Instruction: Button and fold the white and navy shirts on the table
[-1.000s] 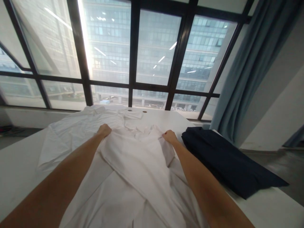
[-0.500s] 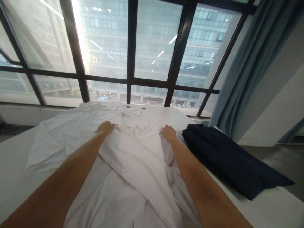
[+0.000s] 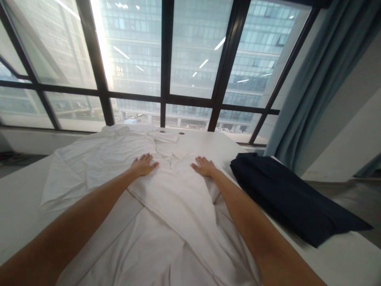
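Observation:
A white shirt (image 3: pixel 175 198) lies spread over the white table (image 3: pixel 18 206), its collar toward the window. My left hand (image 3: pixel 144 164) rests flat on the shirt near the collar's left side, fingers apart. My right hand (image 3: pixel 204 165) presses flat on the shirt to the right of the collar, fingers spread. Neither hand holds any cloth. A sleeve (image 3: pixel 74 171) stretches out to the left.
A folded dark navy garment (image 3: pixel 285 198) lies on the table to the right of the shirt. Large dark-framed windows (image 3: pixel 163 79) stand behind the table. A blue-grey curtain (image 3: pixel 312 87) hangs at the right. Two small holes (image 3: pixel 181 133) mark the table's far edge.
Both hands let go of the pinched cloth near the collar and opened flat on the shirt. The raised fabric now lies smooth on the table.

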A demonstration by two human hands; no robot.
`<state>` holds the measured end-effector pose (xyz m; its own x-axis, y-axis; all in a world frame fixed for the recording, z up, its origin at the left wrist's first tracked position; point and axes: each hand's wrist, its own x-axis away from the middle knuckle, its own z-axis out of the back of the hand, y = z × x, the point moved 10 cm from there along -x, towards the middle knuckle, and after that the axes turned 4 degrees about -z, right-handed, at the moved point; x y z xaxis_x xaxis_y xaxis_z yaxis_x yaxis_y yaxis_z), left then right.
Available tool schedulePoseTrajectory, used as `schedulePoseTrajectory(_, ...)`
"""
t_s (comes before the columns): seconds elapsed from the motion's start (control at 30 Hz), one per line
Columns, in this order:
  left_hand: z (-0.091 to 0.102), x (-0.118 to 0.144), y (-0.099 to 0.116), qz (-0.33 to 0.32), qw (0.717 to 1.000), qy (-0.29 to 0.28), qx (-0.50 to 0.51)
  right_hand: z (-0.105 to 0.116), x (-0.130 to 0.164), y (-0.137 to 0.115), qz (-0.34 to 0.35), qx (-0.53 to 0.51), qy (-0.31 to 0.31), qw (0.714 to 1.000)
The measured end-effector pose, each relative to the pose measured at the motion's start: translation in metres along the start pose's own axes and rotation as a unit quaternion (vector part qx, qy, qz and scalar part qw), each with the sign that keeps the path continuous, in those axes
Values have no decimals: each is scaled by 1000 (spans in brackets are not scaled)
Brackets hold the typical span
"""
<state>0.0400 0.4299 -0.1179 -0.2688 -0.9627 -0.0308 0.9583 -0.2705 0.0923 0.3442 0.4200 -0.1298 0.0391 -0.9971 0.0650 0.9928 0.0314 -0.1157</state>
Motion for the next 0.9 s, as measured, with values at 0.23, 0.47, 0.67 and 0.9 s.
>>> schedulePoseTrajectory(0.23,4,10,20,-18,1000,-4,-3,4,25,-19,5,24,13,1000)
schedulePoseTrajectory(0.47,23,49,53,-54,997,58,-26,17,73,-23,8,17,51,999)
schedulePoseTrajectory(0.67,22,164,132,-235,971,16,26,33,143,-50,61,-4,19,998)
schedulePoseTrajectory(0.9,8,263,159,-314,948,-15,46,12,238,-108,170,-24,-26,985)
